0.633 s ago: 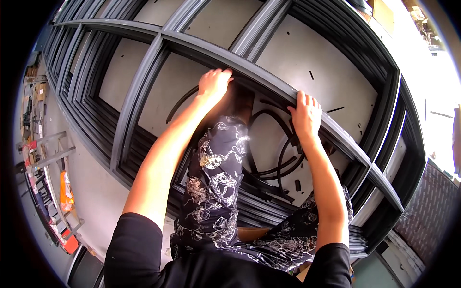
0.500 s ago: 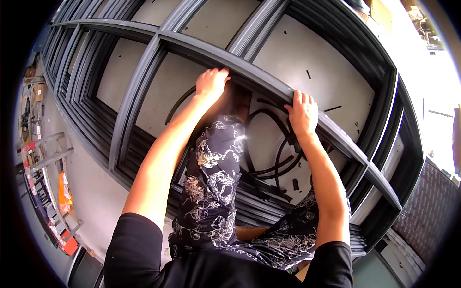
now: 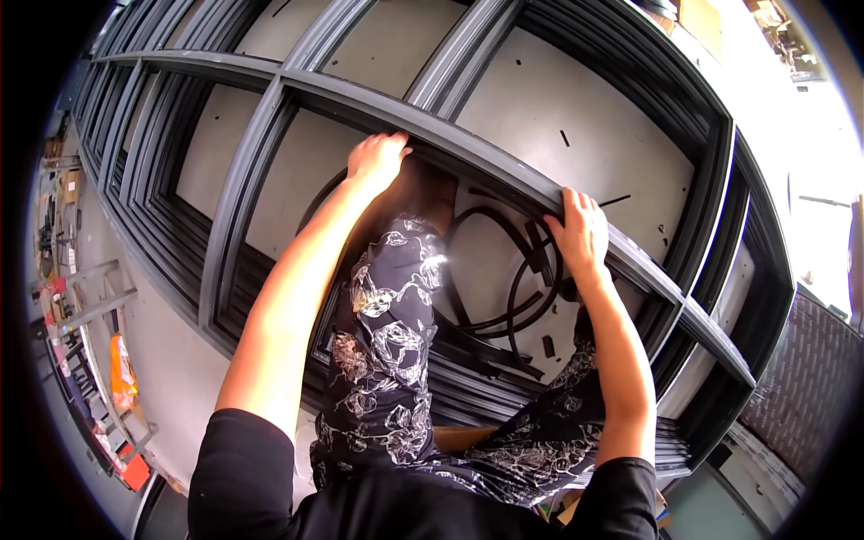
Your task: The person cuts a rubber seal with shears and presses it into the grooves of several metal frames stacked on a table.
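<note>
Stacked dark grey metal frames with crossbars lie around my legs. A long grey crossbar (image 3: 490,162) runs slantwise in front of me. My left hand (image 3: 376,164) is curled at its near edge; its fingertips are partly hidden. Farther right, my right hand (image 3: 583,232) grips the same bar, fingers over the top and thumb on the near side. One of my legs, in patterned black trousers (image 3: 396,315), stands inside a frame opening between my arms. Black flexible strip (image 3: 513,315) lies coiled on the floor in that opening, below the right hand.
Small black offcuts (image 3: 565,139) are scattered on the pale floor within the frames. To the left are a metal rack (image 3: 90,310) and an orange bag (image 3: 122,367). A brown patterned panel (image 3: 805,369) lies at the right, and cardboard (image 3: 700,25) at the far right.
My right hand has shifted a little to the right along the crossbar. The left hand stays at about the same spot on it. The whole view has moved slightly.
</note>
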A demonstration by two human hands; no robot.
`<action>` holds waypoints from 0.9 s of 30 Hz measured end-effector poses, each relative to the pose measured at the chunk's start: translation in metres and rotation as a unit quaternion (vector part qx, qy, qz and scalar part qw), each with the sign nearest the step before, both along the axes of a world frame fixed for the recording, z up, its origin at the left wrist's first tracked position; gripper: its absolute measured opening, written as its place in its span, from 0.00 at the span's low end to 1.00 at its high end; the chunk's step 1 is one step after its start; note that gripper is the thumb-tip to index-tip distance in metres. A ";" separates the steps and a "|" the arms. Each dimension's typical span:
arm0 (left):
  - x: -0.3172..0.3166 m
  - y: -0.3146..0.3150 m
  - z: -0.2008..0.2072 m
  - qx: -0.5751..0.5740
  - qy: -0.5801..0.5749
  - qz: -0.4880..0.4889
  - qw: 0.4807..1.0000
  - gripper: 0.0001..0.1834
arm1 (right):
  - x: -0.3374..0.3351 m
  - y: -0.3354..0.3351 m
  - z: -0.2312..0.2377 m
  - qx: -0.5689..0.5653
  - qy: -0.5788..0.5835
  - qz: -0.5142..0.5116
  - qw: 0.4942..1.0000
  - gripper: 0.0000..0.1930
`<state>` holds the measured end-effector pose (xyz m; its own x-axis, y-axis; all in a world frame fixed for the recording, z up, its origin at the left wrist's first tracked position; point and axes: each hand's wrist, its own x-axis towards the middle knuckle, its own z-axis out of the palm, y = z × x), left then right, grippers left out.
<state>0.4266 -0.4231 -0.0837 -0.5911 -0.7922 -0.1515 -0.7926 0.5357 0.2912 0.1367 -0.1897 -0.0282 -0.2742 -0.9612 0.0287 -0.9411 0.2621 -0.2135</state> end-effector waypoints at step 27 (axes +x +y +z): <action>-0.005 0.007 -0.003 -0.043 0.011 0.002 0.999 0.13 | -0.015 0.029 -0.016 -0.041 0.063 -0.077 0.994 0.26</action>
<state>0.4215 -0.4158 -0.0868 -0.5906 -0.8039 -0.0706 -0.7886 0.5564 0.2618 0.1215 -0.1611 -0.0445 -0.4078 -0.9009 0.1488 -0.9115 0.3921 -0.1241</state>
